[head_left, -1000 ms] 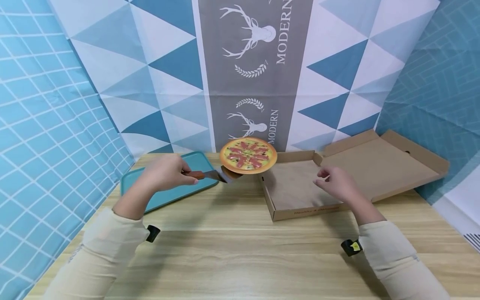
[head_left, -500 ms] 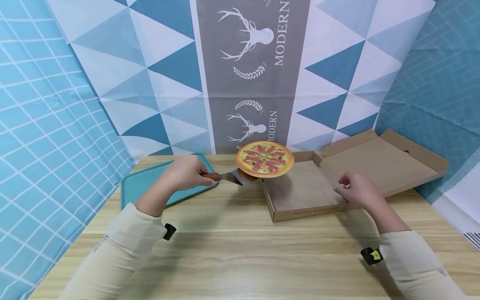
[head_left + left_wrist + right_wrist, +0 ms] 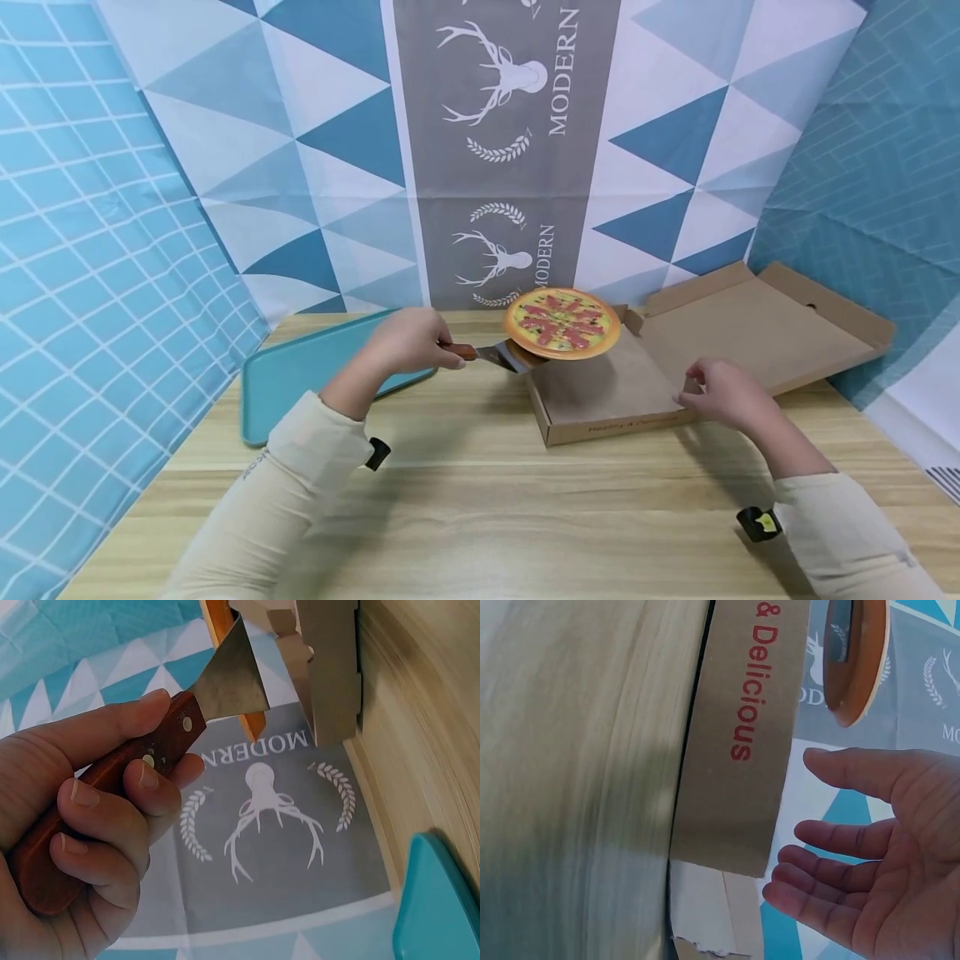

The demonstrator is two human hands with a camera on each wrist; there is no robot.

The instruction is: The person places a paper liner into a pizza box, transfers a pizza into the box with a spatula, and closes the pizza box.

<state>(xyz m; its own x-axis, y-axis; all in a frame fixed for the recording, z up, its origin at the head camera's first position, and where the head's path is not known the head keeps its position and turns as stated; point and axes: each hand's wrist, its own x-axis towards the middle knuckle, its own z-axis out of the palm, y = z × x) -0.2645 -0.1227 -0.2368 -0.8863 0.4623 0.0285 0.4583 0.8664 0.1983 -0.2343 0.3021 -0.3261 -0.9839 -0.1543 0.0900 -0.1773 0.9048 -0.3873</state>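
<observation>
Wooden-handled spatula (image 3: pixel 491 357), head view: pizza (image 3: pixel 562 323) overhangs it above the box's (image 3: pixel 570 434) left side; we judge it could tip.
Left wrist: left hand (image 3: pixel 105 802) grips the spatula; a twist could slide the pizza off. Right wrist: right hand (image 3: pixel 881 851) relaxed, holding nothing.

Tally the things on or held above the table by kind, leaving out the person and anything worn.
Pizza: 1
Wood-handled metal spatula: 1
Cardboard pizza box, lid included: 1
Teal tray: 1
Total: 4
</observation>
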